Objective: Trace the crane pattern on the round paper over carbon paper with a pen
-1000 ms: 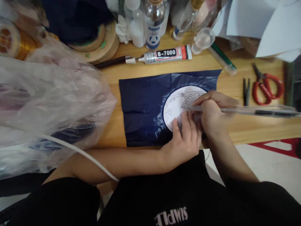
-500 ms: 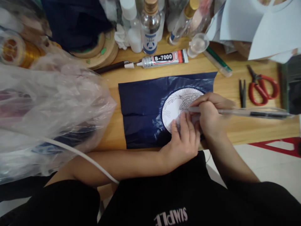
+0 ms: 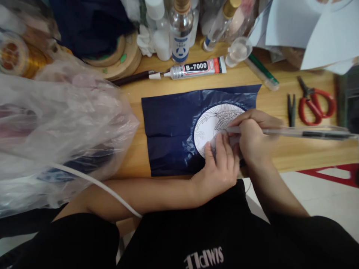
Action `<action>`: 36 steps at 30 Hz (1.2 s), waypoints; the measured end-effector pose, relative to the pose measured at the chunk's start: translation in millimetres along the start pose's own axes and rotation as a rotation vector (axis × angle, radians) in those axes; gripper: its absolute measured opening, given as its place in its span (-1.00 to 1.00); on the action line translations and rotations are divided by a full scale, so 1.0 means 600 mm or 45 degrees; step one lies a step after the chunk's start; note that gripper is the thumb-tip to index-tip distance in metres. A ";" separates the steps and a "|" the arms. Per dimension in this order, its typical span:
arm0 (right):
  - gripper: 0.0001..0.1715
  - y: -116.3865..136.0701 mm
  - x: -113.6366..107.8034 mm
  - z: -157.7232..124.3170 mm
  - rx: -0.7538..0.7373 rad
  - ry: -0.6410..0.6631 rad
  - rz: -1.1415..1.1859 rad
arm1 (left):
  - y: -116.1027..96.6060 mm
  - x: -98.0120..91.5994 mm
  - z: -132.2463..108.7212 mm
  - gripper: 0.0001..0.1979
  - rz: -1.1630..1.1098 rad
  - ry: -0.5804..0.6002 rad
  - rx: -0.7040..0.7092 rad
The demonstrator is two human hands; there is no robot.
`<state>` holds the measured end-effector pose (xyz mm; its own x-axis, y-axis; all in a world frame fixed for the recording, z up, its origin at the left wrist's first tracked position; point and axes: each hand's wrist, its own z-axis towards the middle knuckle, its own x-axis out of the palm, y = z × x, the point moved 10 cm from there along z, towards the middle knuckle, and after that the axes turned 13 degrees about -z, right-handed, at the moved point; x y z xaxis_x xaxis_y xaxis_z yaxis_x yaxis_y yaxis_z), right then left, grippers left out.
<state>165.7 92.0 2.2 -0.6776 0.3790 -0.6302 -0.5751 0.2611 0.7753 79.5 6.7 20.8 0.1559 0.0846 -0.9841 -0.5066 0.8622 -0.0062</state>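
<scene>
A round white paper with a fine line drawing of feathers or scales (image 3: 206, 129) lies on a creased dark blue sheet (image 3: 171, 134). My left hand (image 3: 220, 164) rests flat with its fingers stretched over the lower part of the round paper. A pen (image 3: 286, 132) with a clear barrel is gripped in my right hand (image 3: 252, 138), its tip down at the drawing close to my left fingertips. The exact contact of the tip is hidden by the fingers. My right hand covers the right side of the paper.
Behind the sheet lies a B-7000 glue tube (image 3: 196, 68); bottles (image 3: 181, 37) stand beyond it. To the right are black tweezers (image 3: 291, 110), red-handled cutters (image 3: 315, 106) and a green pen (image 3: 263, 71). Clear plastic (image 3: 64, 123) and a white cable (image 3: 95, 183) fill the left.
The view has shifted very slightly. My right hand still grips the pen at almost the same spot, and my left hand stays on the paper.
</scene>
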 end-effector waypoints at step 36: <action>-0.75 -0.011 -0.002 -0.003 0.053 -0.027 -0.020 | -0.001 0.003 -0.001 -0.31 0.009 0.005 0.011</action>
<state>169.3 88.6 -2.2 -0.6587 0.3928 -0.6417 -0.5656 0.3039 0.7666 79.6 5.8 19.0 0.1493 0.0887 -0.9848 -0.5000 0.8660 0.0022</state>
